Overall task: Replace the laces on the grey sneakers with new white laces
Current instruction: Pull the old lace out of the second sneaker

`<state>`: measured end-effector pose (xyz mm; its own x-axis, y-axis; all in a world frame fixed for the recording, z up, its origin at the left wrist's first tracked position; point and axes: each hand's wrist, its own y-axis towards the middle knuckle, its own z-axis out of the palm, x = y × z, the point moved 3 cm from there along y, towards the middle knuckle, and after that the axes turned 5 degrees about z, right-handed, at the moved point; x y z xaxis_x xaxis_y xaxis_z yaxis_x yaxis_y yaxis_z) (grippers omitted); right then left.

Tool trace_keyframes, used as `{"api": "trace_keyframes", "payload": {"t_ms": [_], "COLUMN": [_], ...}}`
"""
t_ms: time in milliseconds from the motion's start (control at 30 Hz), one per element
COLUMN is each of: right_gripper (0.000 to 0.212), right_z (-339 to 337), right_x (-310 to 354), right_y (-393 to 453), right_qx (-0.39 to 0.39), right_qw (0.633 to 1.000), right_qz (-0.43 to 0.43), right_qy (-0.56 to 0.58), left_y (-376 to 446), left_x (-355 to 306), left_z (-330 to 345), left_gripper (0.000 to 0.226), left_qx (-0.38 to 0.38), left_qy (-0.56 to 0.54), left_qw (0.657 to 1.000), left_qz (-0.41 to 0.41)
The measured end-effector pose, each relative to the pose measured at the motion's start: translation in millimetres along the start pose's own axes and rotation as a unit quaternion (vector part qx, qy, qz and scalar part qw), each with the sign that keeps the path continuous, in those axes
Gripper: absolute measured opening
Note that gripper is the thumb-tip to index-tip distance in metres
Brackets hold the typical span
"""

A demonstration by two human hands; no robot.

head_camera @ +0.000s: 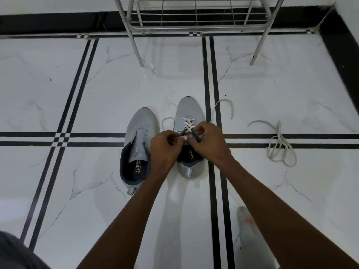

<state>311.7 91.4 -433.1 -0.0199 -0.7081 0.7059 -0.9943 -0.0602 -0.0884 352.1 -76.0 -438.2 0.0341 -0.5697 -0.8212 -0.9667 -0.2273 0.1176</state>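
Floor (97,90): white marble tile with black stripes; everything sits on it, and I work bent over it.
Rack (196,18): a wire frame on metal legs beyond the shoes; I see nothing on the part in view.
Left shoe (138,144): grey, no lace in it, tongue bare, mouth open toward me. Nothing inside but the printed insole.
Right shoe (189,115): grey, just beside the left one, toe pointing away. White lace crosses its lower eyelets; the upper ones look unfilled, though my hands cover part of them. I judge this shoe about half laced.
Spare lace (279,144): pale, in a loose tangle well to the right; probably the one for the left shoe.
White lace (188,123): soft, light, flat and limp. Its loose lengths loop out on the floor either side of the shoe. It will flop and twist, so I hold it at the stiff tip, where it can be aimed at an eyelet.
Left hand (165,148): fingers curled, pinching a dark tip at the shoe's throat.
Right hand (208,140): fingers curled round the other dark tip, touching the laced part.
Sock (250,232): my grey foot, low right.
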Motion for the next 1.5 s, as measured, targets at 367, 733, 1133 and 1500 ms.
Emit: {"api": "trace_keyframes", "payload": {"t_ms": [367, 733, 1133, 1500], "right_gripper": [0.015, 0.020, 0.021, 0.021], "right_z": [-24, -26, -30, -23], "right_x": [-45, -35, -47, -45], "right_y": [8, -1, 2, 5], "right_qx": [-0.033, 0.016, -0.016, 0.003], "right_qw": [0.965, 0.993, 0.981, 0.979], "right_qz": [0.200, 0.057, 0.146, 0.154], "right_qy": [0.168, 0.100, 0.129, 0.134], "left_y": [11, 17, 45, 29], "left_x": [2, -36, -20, -52], "left_z": [4, 33, 15, 52], "left_gripper": [0.012, 0.027, 0.011, 0.018], "left_qx": [-0.024, 0.091, -0.072, 0.157], "left_qy": [0.037, 0.124, 0.013, 0.168], "left_qw": [0.999, 0.972, 0.995, 0.938], "left_qz": [-0.009, 0.180, -0.064, 0.258]}}
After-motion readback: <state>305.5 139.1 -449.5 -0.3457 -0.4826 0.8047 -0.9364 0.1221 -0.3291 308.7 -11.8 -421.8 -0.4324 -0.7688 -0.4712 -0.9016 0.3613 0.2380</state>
